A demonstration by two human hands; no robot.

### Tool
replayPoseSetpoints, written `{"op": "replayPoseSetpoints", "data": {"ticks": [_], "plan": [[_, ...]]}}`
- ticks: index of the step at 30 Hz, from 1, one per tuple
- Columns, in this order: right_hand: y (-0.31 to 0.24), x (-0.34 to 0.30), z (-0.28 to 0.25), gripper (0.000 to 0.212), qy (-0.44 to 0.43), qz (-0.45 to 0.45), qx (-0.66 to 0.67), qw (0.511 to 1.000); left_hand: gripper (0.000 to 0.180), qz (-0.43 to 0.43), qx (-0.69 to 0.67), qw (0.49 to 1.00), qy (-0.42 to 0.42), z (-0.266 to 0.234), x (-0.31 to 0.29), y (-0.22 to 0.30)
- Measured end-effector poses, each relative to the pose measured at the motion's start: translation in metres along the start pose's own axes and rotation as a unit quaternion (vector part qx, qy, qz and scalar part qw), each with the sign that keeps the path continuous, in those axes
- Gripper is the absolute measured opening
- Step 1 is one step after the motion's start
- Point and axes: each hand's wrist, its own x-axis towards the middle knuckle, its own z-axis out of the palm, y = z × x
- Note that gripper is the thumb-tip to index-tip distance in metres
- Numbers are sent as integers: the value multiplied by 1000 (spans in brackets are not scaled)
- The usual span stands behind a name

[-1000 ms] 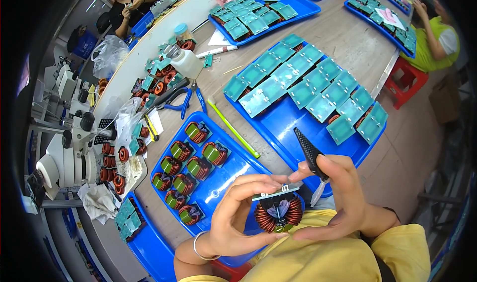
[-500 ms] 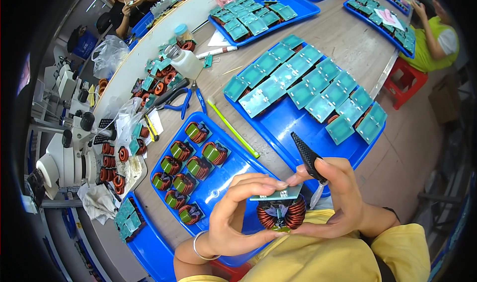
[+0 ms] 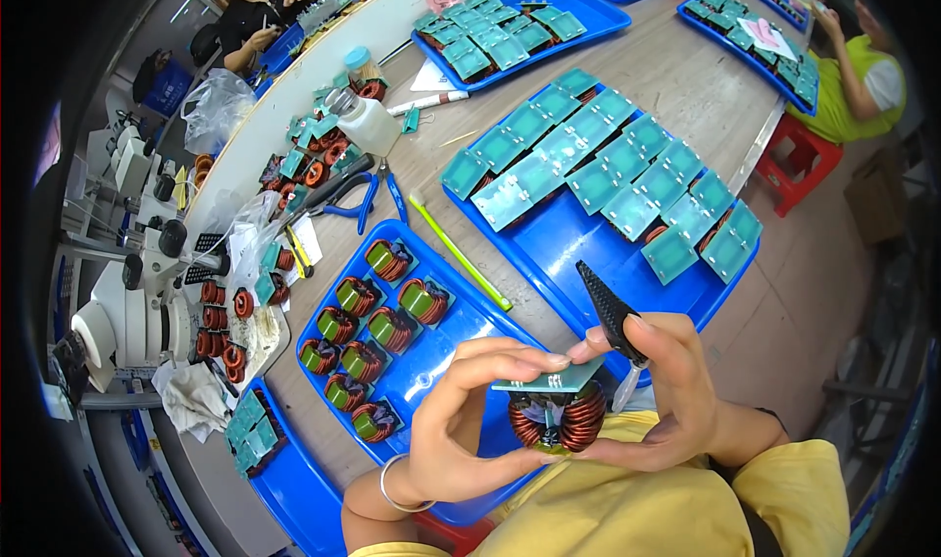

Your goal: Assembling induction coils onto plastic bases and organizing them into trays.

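Between the fingertips of both hands is a copper-wound toroidal coil (image 3: 580,422) fixed under a small green circuit board (image 3: 561,379). My left hand (image 3: 453,425) has its fingers along the board's top edge and its thumb beneath the coil. My right hand (image 3: 691,390) presses a fingertip at the board's right corner, its thumb under the coil. A tool with a black textured handle (image 3: 605,307) is also tucked in the right hand's fingers, handle up and its pale shaft down; its tip is hidden. Just left, a blue tray (image 3: 431,376) carries several similar coils (image 3: 394,330) on boards.
A larger blue tray (image 3: 534,263) with rows of green boards lies beyond my hands. Around the left side are a yellow-green stick (image 3: 459,253), blue-handled pliers (image 3: 358,204), a clear bottle (image 3: 365,126) and a microscope (image 3: 147,263). Co-workers sit at upper left and upper right.
The coil has tilted slightly in my fingers, so more of the board's top face shows. At upper left, the co-worker's hands have moved apart.
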Motion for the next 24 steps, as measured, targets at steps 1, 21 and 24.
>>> {"op": "replayPoseSetpoints", "data": {"ticks": [1, 21, 24], "plan": [[-1, 0, 2, 79, 33, 3, 22, 999, 61, -13, -43, 999, -3, 0, 0, 0], [-1, -1, 2, 87, 37, -56, -59, 996, 57, 8, 43, 999, 21, 3, -1, 7], [-4, 0, 5, 76, 75, -50, -15, 996, 58, 7, 42, 999, 19, 4, -3, 10]]}}
